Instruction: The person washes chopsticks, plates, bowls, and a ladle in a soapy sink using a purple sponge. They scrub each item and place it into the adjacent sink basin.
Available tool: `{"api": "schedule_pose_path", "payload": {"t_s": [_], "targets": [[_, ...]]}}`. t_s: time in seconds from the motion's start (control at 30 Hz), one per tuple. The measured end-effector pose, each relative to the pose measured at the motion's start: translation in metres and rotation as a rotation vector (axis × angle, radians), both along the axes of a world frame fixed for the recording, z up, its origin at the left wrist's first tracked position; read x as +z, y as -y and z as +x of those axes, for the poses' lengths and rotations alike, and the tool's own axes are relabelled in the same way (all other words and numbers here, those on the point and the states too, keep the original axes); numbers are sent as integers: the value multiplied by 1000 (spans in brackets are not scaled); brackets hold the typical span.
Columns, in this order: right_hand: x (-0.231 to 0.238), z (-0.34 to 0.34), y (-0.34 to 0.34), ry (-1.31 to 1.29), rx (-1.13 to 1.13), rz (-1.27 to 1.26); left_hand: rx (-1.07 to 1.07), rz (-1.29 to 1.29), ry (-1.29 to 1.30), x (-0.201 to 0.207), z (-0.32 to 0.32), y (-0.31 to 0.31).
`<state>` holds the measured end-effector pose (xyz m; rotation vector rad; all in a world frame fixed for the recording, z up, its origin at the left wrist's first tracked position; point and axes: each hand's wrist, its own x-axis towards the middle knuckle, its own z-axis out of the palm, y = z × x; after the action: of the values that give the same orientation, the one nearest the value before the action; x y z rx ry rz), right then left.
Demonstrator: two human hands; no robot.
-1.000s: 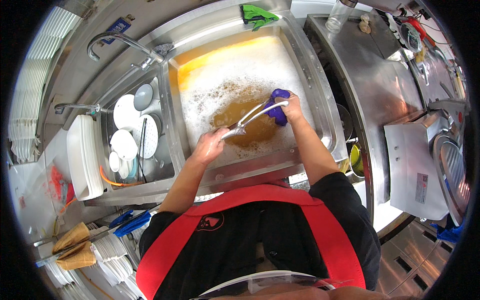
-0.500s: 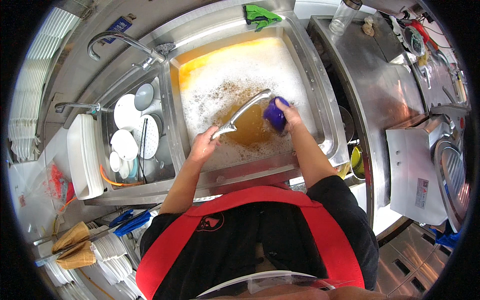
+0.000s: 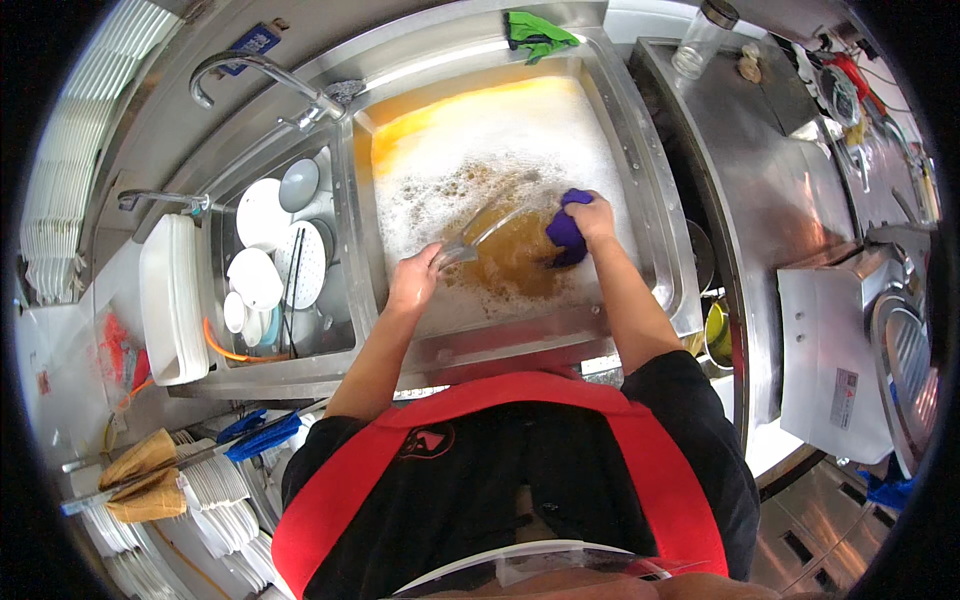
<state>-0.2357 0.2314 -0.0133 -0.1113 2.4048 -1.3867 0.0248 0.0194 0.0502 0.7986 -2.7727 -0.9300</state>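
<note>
My left hand (image 3: 413, 280) is closed on the near end of a long, slim, shiny object (image 3: 458, 254). It is silvery or clear, blurred by motion, and I cannot make out its kind; it slants up to the right over the suds. In my right hand (image 3: 594, 218) is a bunched purple cloth (image 3: 568, 235), its lower end hanging at the brown water. The cloth is close to the object's far end; whether they touch I cannot tell. Both hands are over the right sink basin (image 3: 640, 215), filled with foamy water (image 3: 480, 140). What lies under the foam is hidden.
The left basin (image 3: 330, 335) holds white plates (image 3: 262, 215), a perforated white dish (image 3: 299, 265), bowls and chopsticks. A curved faucet (image 3: 262, 68) stands behind it. A green cloth (image 3: 540, 38) lies on the back rim. To the right runs a steel counter (image 3: 735, 200) with a glass jar (image 3: 703, 40).
The purple cloth and my right hand have come off the shiny object's far end, slightly right. The object has turned or swung a little and is now blurred. My view has shifted slightly.
</note>
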Motion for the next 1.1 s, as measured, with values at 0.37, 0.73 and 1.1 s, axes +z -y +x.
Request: {"api": "schedule_pose_path", "payload": {"t_s": [0.37,0.73,1.1], "targets": [[-11,51,39,1070,63,-643,140,1001,205,-4,-34,-20],[28,79,36,803,222,-698,-70,1180,494,6,-47,-38],[54,21,5,637,38,-725,-247,1105,608,30,-24,-43]]}}
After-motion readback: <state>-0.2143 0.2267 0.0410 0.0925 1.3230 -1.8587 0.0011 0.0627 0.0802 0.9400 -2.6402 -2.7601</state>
